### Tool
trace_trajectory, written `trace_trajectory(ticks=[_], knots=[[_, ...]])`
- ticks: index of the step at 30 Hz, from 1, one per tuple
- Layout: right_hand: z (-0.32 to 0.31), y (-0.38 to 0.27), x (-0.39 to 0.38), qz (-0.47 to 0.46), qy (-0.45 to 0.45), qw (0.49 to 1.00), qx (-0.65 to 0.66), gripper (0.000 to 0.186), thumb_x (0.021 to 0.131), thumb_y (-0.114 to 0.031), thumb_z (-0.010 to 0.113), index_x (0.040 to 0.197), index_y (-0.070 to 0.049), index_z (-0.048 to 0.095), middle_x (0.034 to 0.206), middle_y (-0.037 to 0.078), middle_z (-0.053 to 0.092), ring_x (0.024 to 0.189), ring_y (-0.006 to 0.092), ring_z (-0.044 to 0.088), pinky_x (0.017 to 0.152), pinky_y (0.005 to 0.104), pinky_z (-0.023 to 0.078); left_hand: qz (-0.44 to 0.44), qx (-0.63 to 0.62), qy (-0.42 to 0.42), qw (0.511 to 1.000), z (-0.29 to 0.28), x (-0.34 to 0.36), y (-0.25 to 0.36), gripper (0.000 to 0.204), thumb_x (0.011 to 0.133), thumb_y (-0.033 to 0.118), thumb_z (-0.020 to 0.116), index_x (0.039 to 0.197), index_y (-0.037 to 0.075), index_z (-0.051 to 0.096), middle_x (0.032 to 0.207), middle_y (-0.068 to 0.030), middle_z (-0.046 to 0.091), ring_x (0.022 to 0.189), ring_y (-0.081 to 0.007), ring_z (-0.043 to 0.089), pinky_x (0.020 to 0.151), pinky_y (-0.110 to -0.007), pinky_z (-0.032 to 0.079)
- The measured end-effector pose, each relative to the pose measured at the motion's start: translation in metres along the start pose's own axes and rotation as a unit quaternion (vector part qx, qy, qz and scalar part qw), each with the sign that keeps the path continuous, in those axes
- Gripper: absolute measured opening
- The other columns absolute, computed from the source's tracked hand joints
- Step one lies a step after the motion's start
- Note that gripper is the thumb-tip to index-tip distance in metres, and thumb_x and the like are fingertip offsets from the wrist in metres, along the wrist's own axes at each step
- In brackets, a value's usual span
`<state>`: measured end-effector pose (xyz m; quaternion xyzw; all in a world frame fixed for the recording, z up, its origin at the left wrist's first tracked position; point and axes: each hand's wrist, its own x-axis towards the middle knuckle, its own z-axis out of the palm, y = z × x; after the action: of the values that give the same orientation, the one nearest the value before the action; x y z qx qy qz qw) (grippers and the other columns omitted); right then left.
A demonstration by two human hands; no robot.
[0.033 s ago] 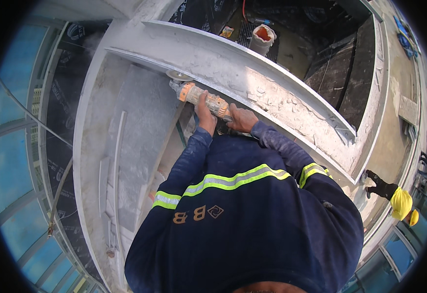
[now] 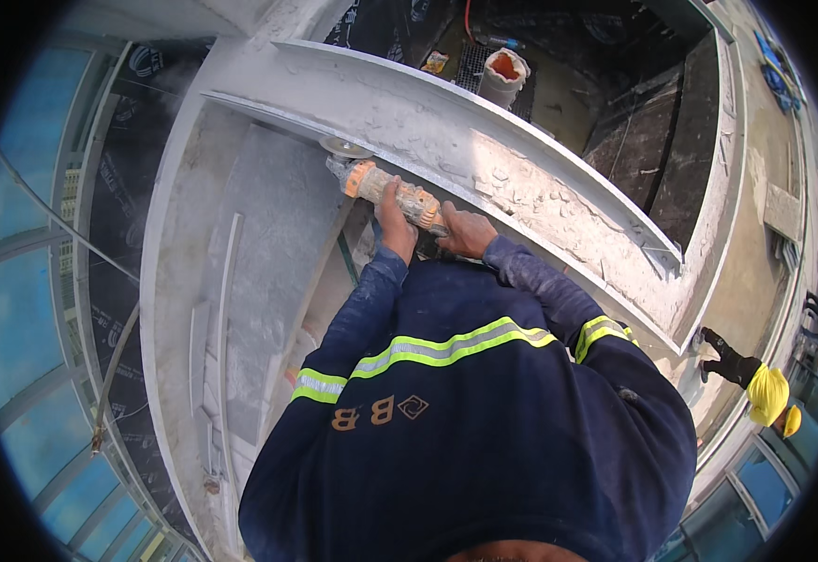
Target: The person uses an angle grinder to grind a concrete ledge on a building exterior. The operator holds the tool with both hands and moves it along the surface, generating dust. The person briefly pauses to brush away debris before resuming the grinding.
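Note:
A dust-coated orange and grey angle grinder is held in both hands, its round disc against the lower edge of a whitish metal strip. My left hand wraps round the middle of the grinder's body. Behind it, my right hand grips the rear end. Most fingertips are hidden by the tool and the hands themselves. Dust hangs about the disc and the grey slab to the left.
Beyond the strip runs a dusty ledge with flaking plaster and a raised metal edge. Past it lies a dark recess with an upright pipe. Far right, a person in a yellow helmet stands close by. Glass panels line the left.
The grinder and both my hands have shifted very slightly to the right along the metal strip. My grip is the same.

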<state>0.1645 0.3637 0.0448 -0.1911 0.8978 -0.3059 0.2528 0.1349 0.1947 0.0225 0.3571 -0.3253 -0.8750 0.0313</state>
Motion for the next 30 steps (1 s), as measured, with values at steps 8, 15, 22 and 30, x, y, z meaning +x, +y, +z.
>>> trace_trajectory(ticks=[8,15,22,30], knots=[[-0.023,-0.011,-0.031,0.028,-0.02,0.999,0.005,0.051,0.082,-0.029,0.074,0.109,-0.001,0.041,0.088,0.028,0.069,0.089,0.0472,0.068,0.075,0.0554,0.053,-0.007,-0.003,0.002,1.0,0.004,-0.024,-0.013,0.025,0.09,0.017,0.07,0.107,0.004,0.057,0.089,-0.0069,0.062,0.076,-0.0219,0.067,0.07,-0.038,0.058],[-0.018,-0.006,-0.024,0.022,-0.012,1.0,0.004,0.051,0.082,-0.029,0.074,0.109,0.0,0.041,0.088,0.027,0.068,0.088,0.0474,0.068,0.075,0.0554,0.053,0.006,0.0,-0.003,1.0,0.0,-0.014,-0.015,0.024,0.091,0.018,0.07,0.106,0.004,0.057,0.088,-0.0077,0.062,0.076,-0.0223,0.067,0.069,-0.038,0.058],[-0.005,0.004,0.005,0.007,-0.001,1.0,-0.007,0.051,0.082,-0.029,0.074,0.108,0.001,0.042,0.091,0.028,0.068,0.09,0.0471,0.068,0.076,0.0544,0.053,0.004,0.005,-0.001,1.0,0.003,0.005,-0.005,0.024,0.091,0.02,0.069,0.106,0.004,0.059,0.088,-0.0071,0.062,0.077,-0.0229,0.067,0.071,-0.039,0.057],[-0.009,-0.003,0.009,0.012,-0.007,1.0,-0.009,0.052,0.082,-0.029,0.074,0.109,0.001,0.042,0.092,0.029,0.069,0.09,0.0468,0.068,0.076,0.0538,0.054,-0.002,-0.003,-0.012,1.0,-0.004,0.015,-0.006,0.029,0.089,0.023,0.071,0.108,0.005,0.058,0.091,-0.0083,0.061,0.079,-0.0234,0.066,0.073,-0.041,0.057]])
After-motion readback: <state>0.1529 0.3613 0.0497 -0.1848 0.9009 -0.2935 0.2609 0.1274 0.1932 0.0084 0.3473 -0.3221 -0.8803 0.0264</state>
